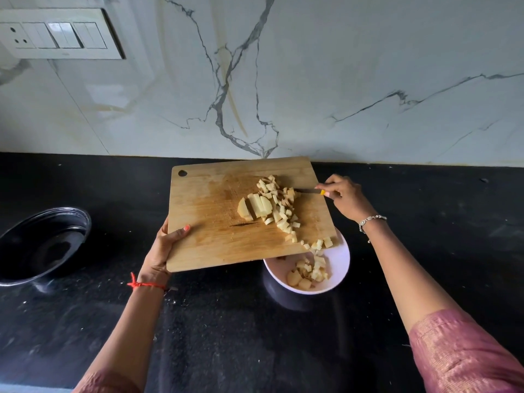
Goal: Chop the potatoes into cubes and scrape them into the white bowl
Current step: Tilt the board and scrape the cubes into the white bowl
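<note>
My left hand [166, 245] grips the near left corner of the wooden cutting board [215, 211], which is lifted and tilted down to the right over the white bowl [338, 268]. Potato cubes [279, 205] and a larger sliced chunk [253, 208] lie on the board. Some cubes slide off the lower right corner, and several lie in the bowl. My right hand [344, 197] holds a small knife [309, 191] with a yellow handle, its blade lying against the pile of cubes.
A black pot [42, 245] stands on the dark counter [221, 336] at the left. The marble wall runs behind the board, with a switch panel [56, 34] at the upper left.
</note>
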